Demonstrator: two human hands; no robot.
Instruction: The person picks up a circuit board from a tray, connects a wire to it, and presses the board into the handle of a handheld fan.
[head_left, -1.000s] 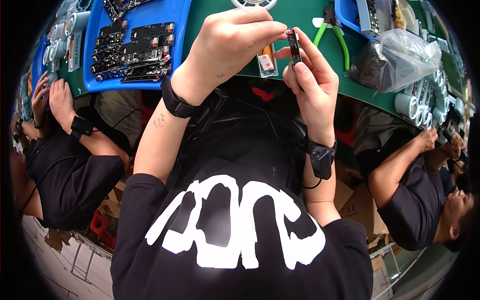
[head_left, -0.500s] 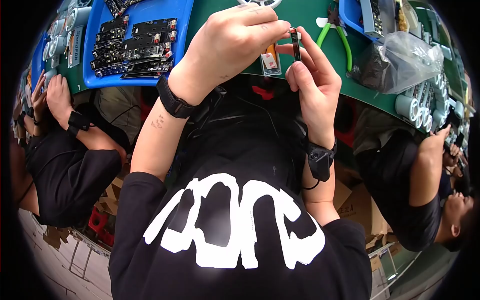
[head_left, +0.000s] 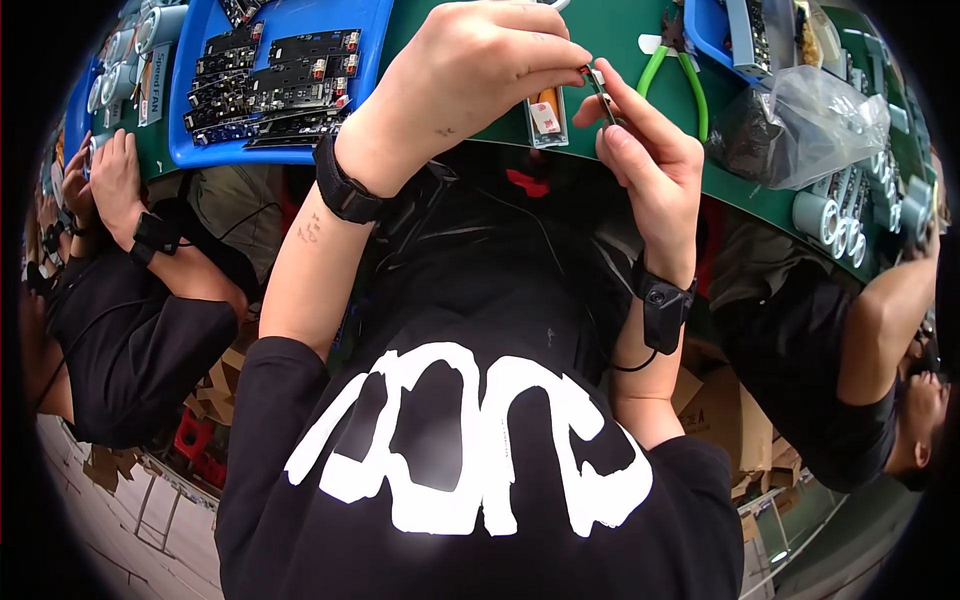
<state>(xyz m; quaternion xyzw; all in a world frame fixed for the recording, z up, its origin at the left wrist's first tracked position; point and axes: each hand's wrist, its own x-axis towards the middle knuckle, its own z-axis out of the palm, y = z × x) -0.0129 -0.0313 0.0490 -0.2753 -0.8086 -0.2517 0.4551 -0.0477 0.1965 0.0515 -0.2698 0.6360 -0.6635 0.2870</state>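
Note:
A narrow black circuit board point(head_left: 603, 97), seen almost edge-on, is held up between my two hands above the table's near edge. My right hand point(head_left: 655, 165) grips it between thumb and fingers. My left hand point(head_left: 465, 70) is closed in a pinch at the board's upper end, by a small red part; its fingertips hide the exact contact. Just below the left fingers lies a small clear-walled case point(head_left: 546, 120) with an orange piece and a white label inside.
At left, a blue tray point(head_left: 285, 154) carries several black circuit boards point(head_left: 305, 85). Green-handled cutters point(head_left: 672, 65) lie to the right, near a clear plastic bag point(head_left: 815, 125) and pale blue fan parts point(head_left: 820, 215). Co-workers sit on both sides, one person's hand point(head_left: 118, 185) at left.
My right hand has shifted slightly right and down, and the board leans more. The left hand has moved slightly right and down, still pinching. The right co-worker's arm has moved.

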